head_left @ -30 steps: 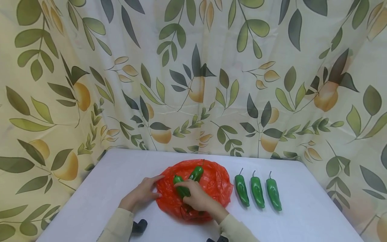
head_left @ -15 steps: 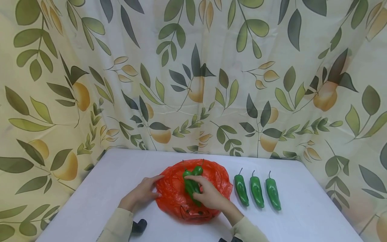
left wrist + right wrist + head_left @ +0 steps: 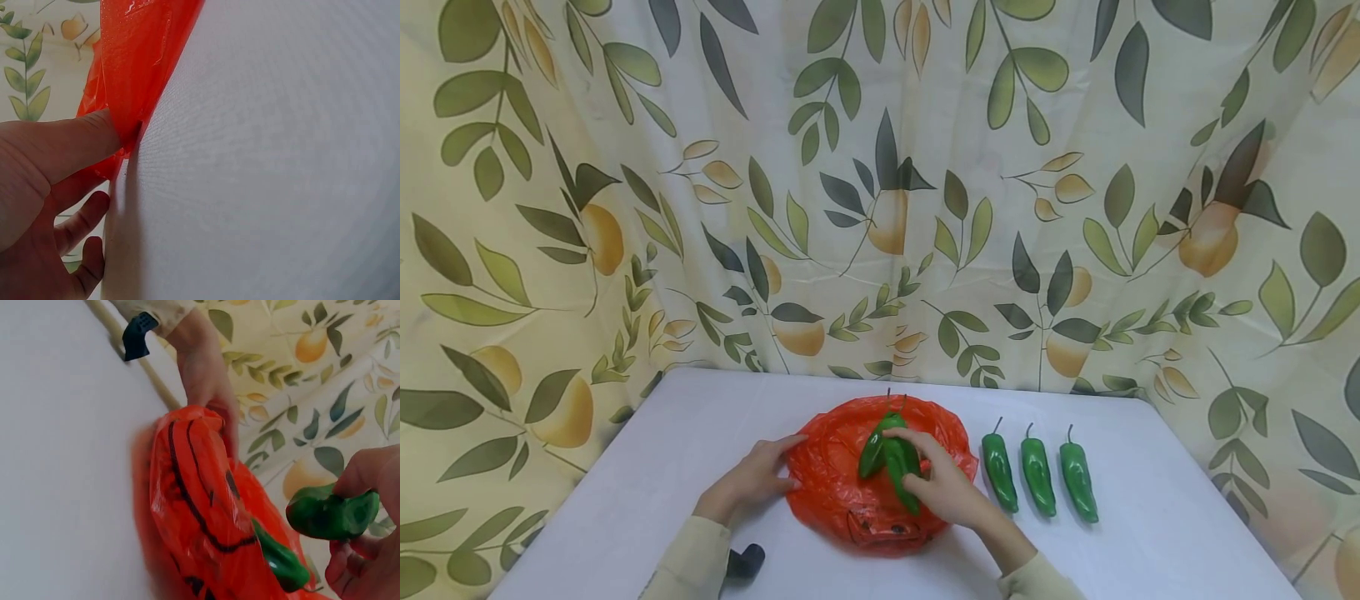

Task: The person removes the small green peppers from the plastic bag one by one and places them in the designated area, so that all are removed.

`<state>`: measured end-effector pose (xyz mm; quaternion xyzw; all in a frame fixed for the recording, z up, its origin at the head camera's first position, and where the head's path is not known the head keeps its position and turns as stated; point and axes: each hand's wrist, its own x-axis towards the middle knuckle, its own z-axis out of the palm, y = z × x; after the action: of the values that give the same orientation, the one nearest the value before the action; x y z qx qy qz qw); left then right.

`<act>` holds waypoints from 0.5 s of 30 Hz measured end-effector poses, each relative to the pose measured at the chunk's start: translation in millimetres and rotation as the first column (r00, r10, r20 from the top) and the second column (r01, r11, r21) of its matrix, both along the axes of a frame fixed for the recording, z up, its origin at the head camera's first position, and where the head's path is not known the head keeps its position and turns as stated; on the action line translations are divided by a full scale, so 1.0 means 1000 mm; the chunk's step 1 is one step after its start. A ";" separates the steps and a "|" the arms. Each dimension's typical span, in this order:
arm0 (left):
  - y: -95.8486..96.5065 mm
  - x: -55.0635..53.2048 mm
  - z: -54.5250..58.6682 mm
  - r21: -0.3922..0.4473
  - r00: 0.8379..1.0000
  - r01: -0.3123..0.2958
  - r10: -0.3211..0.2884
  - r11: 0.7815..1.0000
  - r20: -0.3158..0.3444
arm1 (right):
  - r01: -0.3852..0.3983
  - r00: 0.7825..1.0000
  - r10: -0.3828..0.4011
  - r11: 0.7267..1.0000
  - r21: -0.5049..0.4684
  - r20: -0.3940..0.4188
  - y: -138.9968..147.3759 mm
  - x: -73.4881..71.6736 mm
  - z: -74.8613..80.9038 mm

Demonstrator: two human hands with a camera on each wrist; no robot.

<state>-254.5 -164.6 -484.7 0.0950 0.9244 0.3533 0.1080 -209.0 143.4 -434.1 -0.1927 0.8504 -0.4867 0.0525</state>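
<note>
A crumpled red plastic bag (image 3: 827, 500) with black printed lines lies spread on the white table. My left hand (image 3: 756, 473) pinches its left edge between thumb and fingers, as the left wrist view shows. Over the bag, my right hand (image 3: 946, 487) holds a green chili pepper (image 3: 900, 475) between thumb and fingers, its stem pointing away from me. The held pepper (image 3: 325, 514) stands apart from the bag in the right wrist view. A second green pepper (image 3: 870, 454) lies on the bag, partly covered by the held one in the head view.
To the right of the bag, three green peppers (image 3: 1037, 477) lie in a row on the white table (image 3: 1165, 500), stems pointing away. A black strap piece (image 3: 746, 562) sits by the left sleeve. A leaf-and-fruit patterned curtain (image 3: 880, 208) hangs behind the table.
My right hand has carried the held pepper rightward across the bag, from beside the second pepper to in front of it. My left hand has stayed on the bag's edge.
</note>
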 end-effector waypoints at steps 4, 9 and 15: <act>0.001 0.001 0.002 0.007 1.000 -0.006 0.006 1.000 0.008 | 0.042 0.999 -0.042 0.999 -0.019 0.011 0.006 0.003 -0.001; 0.002 0.001 0.002 0.006 1.000 -0.013 0.013 1.000 0.018 | 0.053 0.998 -0.053 0.999 -0.004 -0.019 0.016 0.005 -0.001; 0.001 0.001 0.001 0.007 1.000 -0.009 0.009 1.000 0.014 | 0.078 0.997 -0.078 0.997 0.015 -0.025 0.029 0.009 0.002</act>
<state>-254.0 -163.2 -483.4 0.0890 0.9228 0.3577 0.1124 -199.9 172.2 -432.1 -0.1649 0.8618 -0.4791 0.0245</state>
